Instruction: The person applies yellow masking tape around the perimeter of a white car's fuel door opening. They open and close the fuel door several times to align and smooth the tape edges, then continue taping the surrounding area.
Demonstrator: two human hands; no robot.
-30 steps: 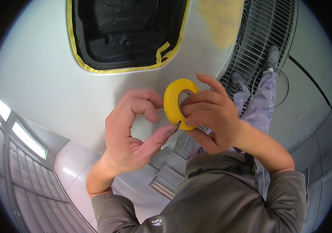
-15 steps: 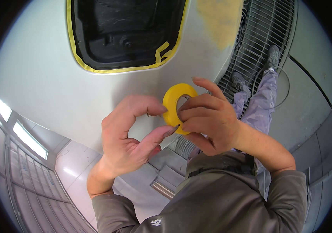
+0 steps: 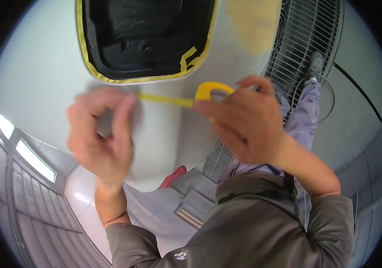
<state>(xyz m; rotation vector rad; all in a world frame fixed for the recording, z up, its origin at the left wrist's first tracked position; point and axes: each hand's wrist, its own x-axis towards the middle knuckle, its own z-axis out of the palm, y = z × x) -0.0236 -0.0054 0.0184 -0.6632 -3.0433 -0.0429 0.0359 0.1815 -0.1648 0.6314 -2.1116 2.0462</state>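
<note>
A roll of yellow masking tape (image 3: 205,90) sits in my right hand (image 3: 249,120), whose fingers wrap round and partly through its ring. From the roll a strip of tape (image 3: 166,99) stretches out to the left. Its free end is pinched between thumb and fingers of my left hand (image 3: 104,131), which is blurred by motion. Both hands are above a white vehicle panel (image 3: 43,89). Beyond them is a recess lined in black (image 3: 146,35), its border edged with yellow tape (image 3: 133,81). Short tape pieces (image 3: 188,58) stick at its near right corner.
A yellowish sanded patch (image 3: 253,24) marks the panel's right part. To the right, my feet stand on a metal floor grating (image 3: 302,31), with a thin hose (image 3: 331,105) curving beside my leg. A red lamp (image 3: 173,177) is at the panel's lower edge. Wire racking (image 3: 34,205) stands at the left.
My left hand has moved left, away from the roll, drawing out a strip of tape. My right hand with the roll has shifted slightly up and right.
</note>
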